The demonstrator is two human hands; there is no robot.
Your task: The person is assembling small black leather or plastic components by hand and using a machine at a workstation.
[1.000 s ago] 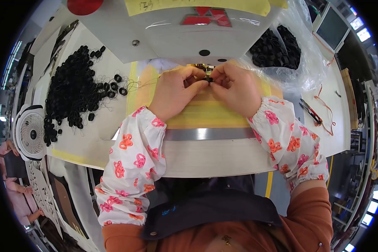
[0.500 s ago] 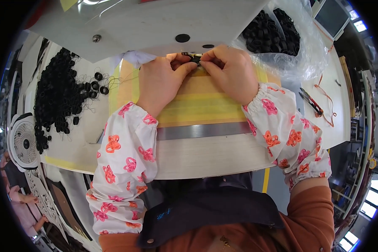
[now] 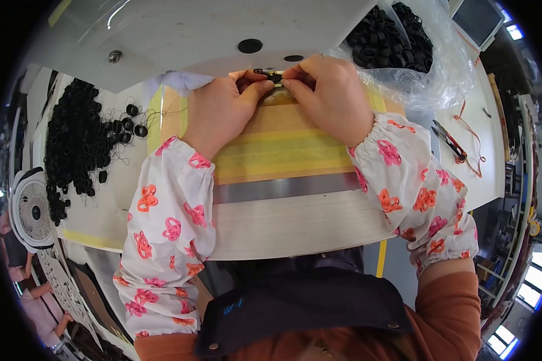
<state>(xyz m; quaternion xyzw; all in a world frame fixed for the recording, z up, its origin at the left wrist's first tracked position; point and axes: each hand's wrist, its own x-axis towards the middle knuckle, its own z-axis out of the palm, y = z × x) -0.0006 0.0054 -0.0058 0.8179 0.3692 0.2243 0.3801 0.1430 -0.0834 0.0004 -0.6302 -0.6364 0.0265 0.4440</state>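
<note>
My left hand [image 3: 223, 111] and my right hand [image 3: 331, 96] meet at the far edge of the wooden table [image 3: 283, 222], just under a white machine body [image 3: 193, 36]. Between the fingertips of both hands sits a small black piece [image 3: 270, 76], pinched from either side. Most of it is hidden by my fingers. Both forearms wear white sleeve covers with pink and orange flowers. Yellow tape strips [image 3: 283, 147] lie under my hands.
A heap of small black rings [image 3: 78, 144] covers the table at the left, with several loose ones near my left wrist. A clear plastic bag of black rings [image 3: 391, 36] lies at the upper right. Small snips [image 3: 448, 141] rest right. A white fan [image 3: 33, 210] stands far left.
The view has shifted so my hands sit higher and closer under the white machine. Both hands stay together on the small black piece.
</note>
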